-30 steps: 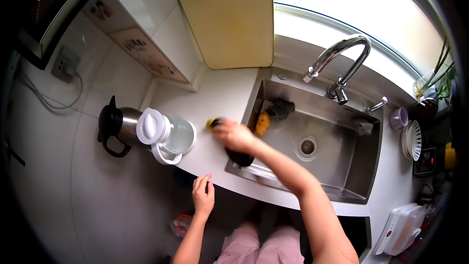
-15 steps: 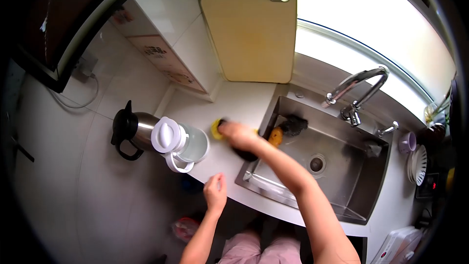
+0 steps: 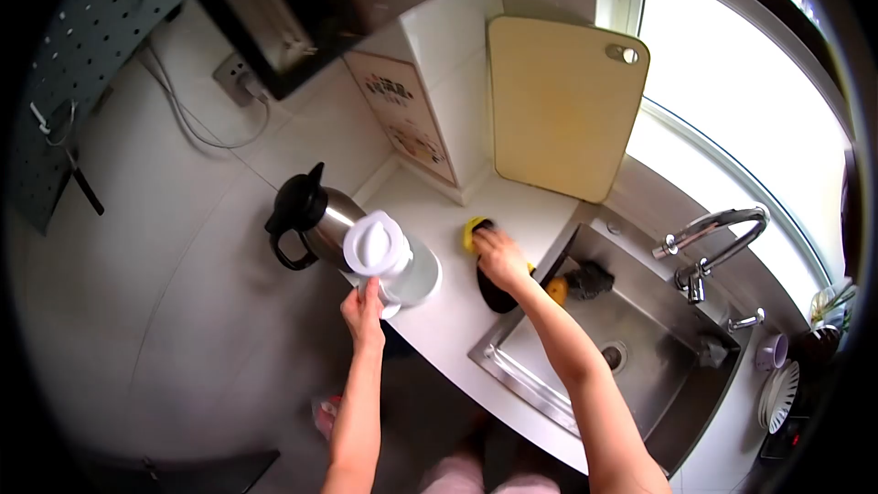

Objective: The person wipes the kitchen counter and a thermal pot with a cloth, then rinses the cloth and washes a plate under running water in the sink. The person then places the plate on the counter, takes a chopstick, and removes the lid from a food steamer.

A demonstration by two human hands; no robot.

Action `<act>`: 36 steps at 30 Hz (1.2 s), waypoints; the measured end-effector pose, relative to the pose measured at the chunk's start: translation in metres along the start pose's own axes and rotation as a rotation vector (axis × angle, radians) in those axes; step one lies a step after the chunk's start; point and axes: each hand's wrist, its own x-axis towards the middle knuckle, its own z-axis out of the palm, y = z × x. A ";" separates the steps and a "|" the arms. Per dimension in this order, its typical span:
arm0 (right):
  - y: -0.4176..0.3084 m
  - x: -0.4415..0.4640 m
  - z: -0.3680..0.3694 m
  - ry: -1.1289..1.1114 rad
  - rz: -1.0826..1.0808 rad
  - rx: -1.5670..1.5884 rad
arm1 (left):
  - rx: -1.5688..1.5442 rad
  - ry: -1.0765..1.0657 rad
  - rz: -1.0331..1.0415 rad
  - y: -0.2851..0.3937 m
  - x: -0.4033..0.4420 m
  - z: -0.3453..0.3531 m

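My left hand is closed round the handle of a clear water pitcher with a white lid, at the counter's left end. Right behind it stands a steel thermos jug with a black top and handle. My right hand is on the counter left of the sink, fingers curled over a black-and-yellow item whose kind I cannot make out. Under and beside this hand lies a dark flat piece, partly hidden by the hand and wrist.
A steel sink holds a dark crumpled bundle and an orange item. Its chrome faucet arches above. A cream cutting board leans at the back. A purple mug and plates stand at right.
My left hand has risen from below the counter edge to the pitcher's handle. My right hand remains at the black-and-yellow item. The view has swung left.
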 end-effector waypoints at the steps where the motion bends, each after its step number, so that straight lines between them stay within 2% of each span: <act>1: 0.005 0.010 0.001 0.105 0.111 -0.093 | 0.004 0.041 -0.008 -0.001 0.002 -0.003; 2: 0.000 0.017 0.009 0.132 0.219 -0.135 | -0.003 0.072 -0.005 0.000 0.002 -0.008; 5: -0.027 0.021 0.024 0.116 0.200 -0.151 | -0.076 0.111 -0.001 0.003 -0.009 -0.028; 9: -0.076 -0.015 0.042 -0.061 -0.002 -0.086 | -0.112 0.198 -0.030 0.007 -0.038 -0.058; 11: -0.104 -0.038 0.031 -0.235 -0.270 0.042 | -0.134 0.269 -0.046 0.010 -0.052 -0.076; 13: -0.092 -0.031 0.013 -0.402 -0.422 0.148 | -0.119 0.304 -0.061 0.018 -0.064 -0.096; 14: -0.073 -0.022 0.025 -0.405 -0.435 0.093 | -0.128 0.322 -0.041 0.020 -0.069 -0.106; 15: -0.060 -0.006 0.027 -0.402 -0.248 0.108 | -0.131 0.335 -0.023 0.019 -0.073 -0.118; 16: -0.055 0.023 0.025 -0.502 -0.091 -0.030 | -0.180 0.337 -0.039 0.020 -0.078 -0.132; 17: -0.025 0.033 0.045 -0.121 -0.256 0.021 | -0.196 0.342 0.003 0.018 -0.085 -0.146; 18: -0.034 0.057 0.042 -0.093 -0.126 -0.030 | -0.210 0.354 -0.001 0.016 -0.091 -0.161; 20: -0.041 0.086 0.068 -0.028 -0.104 -0.189 | -0.230 0.359 0.015 0.022 -0.099 -0.178; 22: -0.053 0.090 0.083 -0.024 -0.070 -0.182 | -0.205 0.394 0.032 0.021 -0.102 -0.189; 23: -0.063 0.085 0.088 0.000 -0.034 -0.179 | -0.189 0.385 0.046 0.029 -0.101 -0.190; 25: -0.093 0.039 0.108 -0.093 -0.139 -0.179 | -0.171 0.362 0.051 0.027 -0.098 -0.188; 26: -0.115 0.011 0.108 -0.209 -0.269 -0.160 | -0.145 0.339 0.053 0.028 -0.098 -0.186; 27: -0.136 -0.014 0.097 -0.322 -0.394 -0.140 | -0.145 0.325 0.053 0.031 -0.096 -0.178; 29: -0.173 -0.038 0.046 -0.406 -0.530 0.192 | -0.095 0.302 0.043 0.040 -0.082 -0.155; 31: -0.160 -0.063 0.021 -0.470 -0.586 0.284 | -0.115 0.246 0.025 0.050 -0.068 -0.125; 33: -0.145 -0.086 -0.014 -0.405 -0.472 0.172 | -0.100 0.163 -0.008 0.051 -0.054 -0.096; 36: -0.116 -0.120 -0.056 -0.342 -0.190 0.029 | -0.140 0.064 -0.038 0.044 -0.037 -0.049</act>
